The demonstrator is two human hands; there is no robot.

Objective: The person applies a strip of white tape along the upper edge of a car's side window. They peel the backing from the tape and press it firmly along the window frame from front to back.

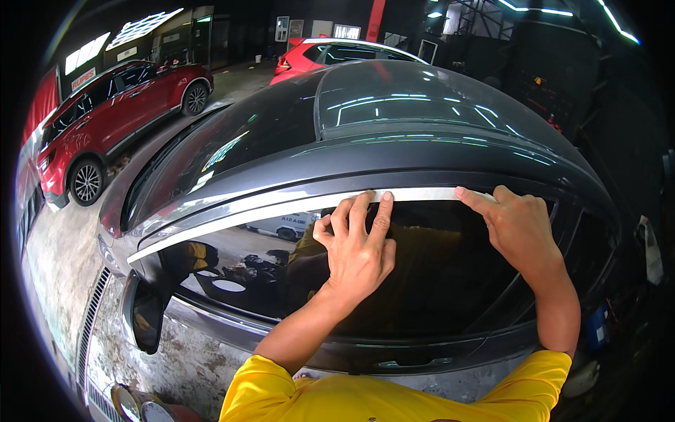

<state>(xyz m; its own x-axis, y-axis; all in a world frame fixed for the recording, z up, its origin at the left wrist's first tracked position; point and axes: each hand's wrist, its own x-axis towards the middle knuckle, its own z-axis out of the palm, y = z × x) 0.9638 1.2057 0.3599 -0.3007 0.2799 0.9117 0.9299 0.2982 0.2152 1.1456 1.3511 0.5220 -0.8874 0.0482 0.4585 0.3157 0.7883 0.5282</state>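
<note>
A strip of white tape [281, 200] runs along the upper window trim of a dark grey car [281, 169], from the windshield pillar back to my right hand. My left hand [358, 246] lies over the dark side window [429, 267]. Its fingers are apart, two fingertips pressing on the tape and holding nothing. Further right, my right hand [519, 225] is closed at the strip's rear part. Its index fingertip lies on the tape, and the other fingers curl in. What sits under those curled fingers is hidden.
The side mirror [145, 313] juts out at the lower left. A floor drain grate [95, 316] runs beside the car. Buckets [151, 406] stand near the bottom edge. A red SUV [119, 119] and another red car [330, 55] are parked beyond.
</note>
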